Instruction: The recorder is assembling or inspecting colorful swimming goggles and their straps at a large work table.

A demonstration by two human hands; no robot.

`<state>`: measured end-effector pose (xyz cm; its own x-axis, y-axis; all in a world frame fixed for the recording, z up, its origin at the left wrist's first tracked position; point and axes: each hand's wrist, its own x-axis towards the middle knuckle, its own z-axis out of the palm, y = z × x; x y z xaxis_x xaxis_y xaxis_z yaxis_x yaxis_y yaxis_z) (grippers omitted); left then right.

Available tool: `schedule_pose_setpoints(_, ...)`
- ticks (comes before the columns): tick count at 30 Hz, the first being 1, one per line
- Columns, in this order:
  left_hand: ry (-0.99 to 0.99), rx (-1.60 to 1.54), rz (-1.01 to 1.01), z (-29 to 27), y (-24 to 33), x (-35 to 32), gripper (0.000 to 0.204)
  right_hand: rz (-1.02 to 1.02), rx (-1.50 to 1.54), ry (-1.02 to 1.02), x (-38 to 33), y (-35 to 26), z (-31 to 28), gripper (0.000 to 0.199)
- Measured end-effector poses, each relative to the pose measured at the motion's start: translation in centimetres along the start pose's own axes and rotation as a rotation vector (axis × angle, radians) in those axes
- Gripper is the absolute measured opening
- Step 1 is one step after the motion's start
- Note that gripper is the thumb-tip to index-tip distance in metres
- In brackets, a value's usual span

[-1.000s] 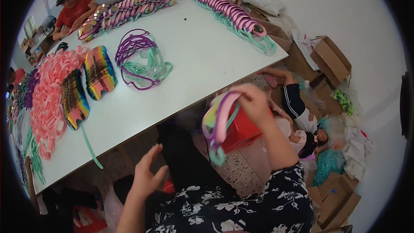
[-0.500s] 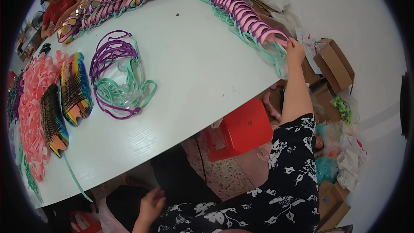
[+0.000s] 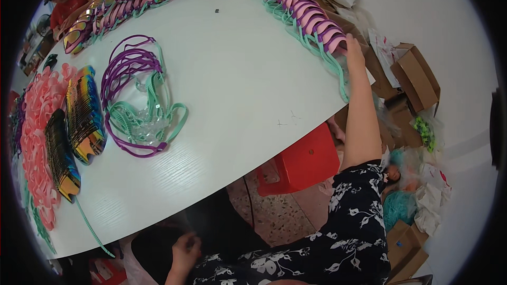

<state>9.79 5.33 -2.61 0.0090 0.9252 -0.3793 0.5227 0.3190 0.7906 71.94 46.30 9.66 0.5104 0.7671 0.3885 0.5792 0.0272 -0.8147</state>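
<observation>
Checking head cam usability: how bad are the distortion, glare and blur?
Head view: strong fisheye, the white table's edge bows and a black vignette rings the frame; soft even light, faint shadows; mild sheen on the tabletop, none blown out; right hand on the row of pink and teal visors reads sharp, left hand dim.

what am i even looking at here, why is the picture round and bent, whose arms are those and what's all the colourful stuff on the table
This is one view from a wide fisheye camera worn on a person's head, looking down, so straight edges bend near the rim. There is no machine: the arms are the wearer's own. The right hand reaches out to the near end of a long row of pink and teal goggles along the edge of the white table. The left hand sits low by the lap, apparently empty. Also on the table: a loose heap of purple and teal frames, stacks of mirrored rainbow lenses and pink pieces. Another person in red works at the far end.
</observation>
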Motion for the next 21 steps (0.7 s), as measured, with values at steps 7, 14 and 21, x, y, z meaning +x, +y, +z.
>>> schedule_pose_setpoints(7,0.031,0.063,0.084,0.1,-1.3,0.0,0.029,-0.12,-0.521,-0.049,4.7,4.2,1.6,0.108)
schedule_pose_setpoints(14,0.136,0.051,0.178,0.3,-2.7,-2.5,0.027,-0.036,-0.623,0.027,6.0,4.3,0.3,0.112)
schedule_pose_setpoints(21,0.162,0.072,-0.021,-2.8,-2.3,-4.8,0.03,-0.388,-0.132,0.112,-9.0,-11.9,6.4,0.065)
